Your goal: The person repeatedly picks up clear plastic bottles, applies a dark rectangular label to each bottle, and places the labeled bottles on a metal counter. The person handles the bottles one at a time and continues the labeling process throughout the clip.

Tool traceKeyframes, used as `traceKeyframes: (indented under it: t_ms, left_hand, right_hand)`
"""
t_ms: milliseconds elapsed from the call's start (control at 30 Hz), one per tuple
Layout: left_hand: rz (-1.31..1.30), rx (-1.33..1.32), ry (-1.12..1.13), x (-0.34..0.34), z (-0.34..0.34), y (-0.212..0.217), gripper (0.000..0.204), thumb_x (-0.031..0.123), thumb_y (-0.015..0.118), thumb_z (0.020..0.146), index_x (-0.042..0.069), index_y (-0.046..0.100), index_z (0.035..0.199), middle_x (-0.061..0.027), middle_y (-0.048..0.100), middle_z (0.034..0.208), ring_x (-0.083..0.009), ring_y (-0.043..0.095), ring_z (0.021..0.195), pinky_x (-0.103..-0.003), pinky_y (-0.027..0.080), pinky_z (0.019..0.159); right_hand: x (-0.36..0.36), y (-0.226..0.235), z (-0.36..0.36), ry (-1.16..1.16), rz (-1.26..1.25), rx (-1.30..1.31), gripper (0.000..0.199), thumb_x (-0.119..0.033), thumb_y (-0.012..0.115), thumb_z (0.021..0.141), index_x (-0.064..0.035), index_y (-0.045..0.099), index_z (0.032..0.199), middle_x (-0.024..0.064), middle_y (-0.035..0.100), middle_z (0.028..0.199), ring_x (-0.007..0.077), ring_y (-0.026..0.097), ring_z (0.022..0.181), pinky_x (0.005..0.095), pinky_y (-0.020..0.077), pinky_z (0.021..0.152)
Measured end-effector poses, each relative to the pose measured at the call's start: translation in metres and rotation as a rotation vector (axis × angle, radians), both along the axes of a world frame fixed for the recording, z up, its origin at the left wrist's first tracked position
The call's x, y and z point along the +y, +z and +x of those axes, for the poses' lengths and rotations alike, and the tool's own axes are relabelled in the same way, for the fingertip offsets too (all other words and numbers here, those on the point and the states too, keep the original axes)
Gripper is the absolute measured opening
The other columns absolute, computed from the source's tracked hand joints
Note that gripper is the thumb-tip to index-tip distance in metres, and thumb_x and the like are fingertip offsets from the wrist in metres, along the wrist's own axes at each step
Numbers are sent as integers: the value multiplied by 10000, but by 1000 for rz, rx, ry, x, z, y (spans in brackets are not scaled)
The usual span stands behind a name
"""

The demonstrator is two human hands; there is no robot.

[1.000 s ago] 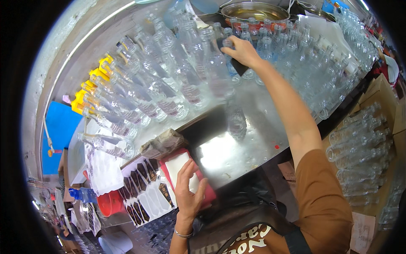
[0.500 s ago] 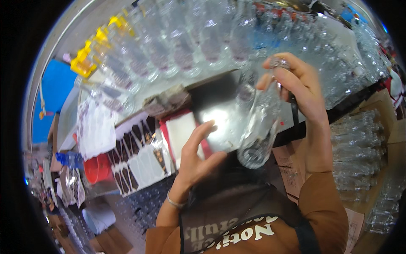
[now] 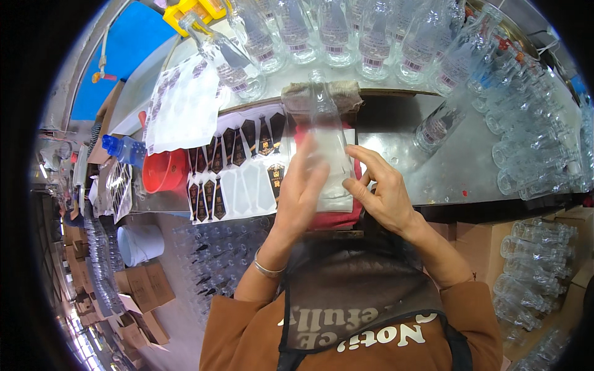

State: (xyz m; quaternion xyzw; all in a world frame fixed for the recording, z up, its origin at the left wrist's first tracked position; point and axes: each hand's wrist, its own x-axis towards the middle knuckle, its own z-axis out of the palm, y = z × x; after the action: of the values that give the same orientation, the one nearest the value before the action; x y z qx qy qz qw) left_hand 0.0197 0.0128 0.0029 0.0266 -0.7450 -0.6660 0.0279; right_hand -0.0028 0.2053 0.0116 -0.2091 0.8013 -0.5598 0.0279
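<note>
Curling right hand beside bottle

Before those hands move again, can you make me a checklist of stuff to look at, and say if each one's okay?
1. Bottle lying with its neck over the block: ok.
2. Right hand beside the bottle: ok.
3. Left hand clear to see: not ok, it's blurred.
4. Left hand touching the bottle: cannot tell, because of that blur.
5. Black labels on the sheet: ok, there are several.
6. Standing bottles apart from both hands: ok, they're beyond the block.
</note>
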Motion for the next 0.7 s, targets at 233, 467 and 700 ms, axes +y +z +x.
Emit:
traceKeyframes:
  t_ms: [233, 467, 700]
  left_hand:
    - [-179, 60, 11, 1, 6, 1, 629, 142, 701, 952, -21, 433, 1498, -146, 532, 1446, -222, 566, 1233, -354, 503, 982]
    - [52, 23, 11, -2, 1, -6, 600, 130, 705, 938, -33, 467, 1464, -161, 558, 1442, -243, 563, 1297, -366, 462, 1066]
    - [277, -82, -26, -5, 2, -17, 551, 120, 558, 1012, -62, 397, 1506, -158, 545, 1450, -232, 562, 1296, -356, 427, 1103]
  right_hand:
    - [1, -28, -4, 18, -81, -123, 539, -177, 691, 958, 42, 516, 1419, 155, 671, 1240, 105, 599, 729, 269, 514, 705]
    - [-4, -13, 1, -8, -16, -170, 597, -155, 721, 928, 59, 490, 1436, 145, 683, 1217, 91, 578, 690, 274, 502, 674]
    - [-11, -1, 6, -51, 113, 17, 589, -68, 759, 852, 14, 539, 1393, 127, 647, 1186, 123, 583, 650, 269, 494, 623]
